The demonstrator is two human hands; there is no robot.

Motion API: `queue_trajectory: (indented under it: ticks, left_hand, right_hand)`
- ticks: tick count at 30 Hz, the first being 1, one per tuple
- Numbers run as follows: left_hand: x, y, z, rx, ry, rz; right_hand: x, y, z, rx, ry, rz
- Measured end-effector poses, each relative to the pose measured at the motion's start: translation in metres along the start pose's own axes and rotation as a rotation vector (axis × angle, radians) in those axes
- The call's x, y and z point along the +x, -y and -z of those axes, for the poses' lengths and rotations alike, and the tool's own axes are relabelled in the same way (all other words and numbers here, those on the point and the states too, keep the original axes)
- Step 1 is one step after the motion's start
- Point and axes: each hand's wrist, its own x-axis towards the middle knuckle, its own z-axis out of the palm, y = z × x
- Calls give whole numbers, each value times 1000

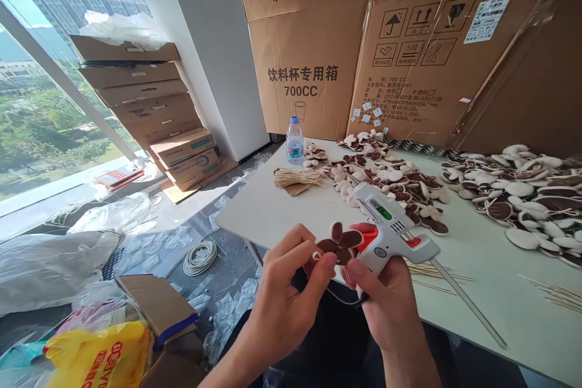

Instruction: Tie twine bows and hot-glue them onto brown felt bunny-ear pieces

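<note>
Between its thumb and fingers my left hand [286, 288] pinches a brown felt flower [340, 244] with pale edges. A small cream loop or bead [317, 256] shows at those fingertips. My right hand [386, 303] is wrapped round the handle of a white hot glue gun [395, 221] with a red trigger. Its nozzle points up and left over the table, apart from the flower. A clear glue stick [470, 306] juts from the gun's rear. The right fingertips are close to the flower's right edge; whether they touch it I cannot tell.
On the white table [254, 206] lie heaps of brown and white felt flowers [391, 176], larger felt pieces [536, 200], a bundle of thin sticks [297, 179] and a water bottle [294, 142]. Big cartons [313, 42] stand behind. Coiled cable [200, 257] and plastic wrap litter the left floor.
</note>
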Motion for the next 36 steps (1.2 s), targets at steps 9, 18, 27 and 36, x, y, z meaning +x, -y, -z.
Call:
queue_trajectory:
  ticks: [9, 18, 27, 36]
  left_hand:
    - [5, 3, 2, -124, 33, 119]
    - [11, 8, 12, -76, -1, 178]
    - [9, 9, 9, -141, -44, 288]
    - [11, 7, 20, -246, 134, 334]
  right_hand:
    - [9, -1, -4, 19, -128, -12]
    - [18, 8, 0, -43, -274, 4]
    - [21, 3, 10, -178, -231, 3]
    - [15, 2, 8, -305, -125, -46]
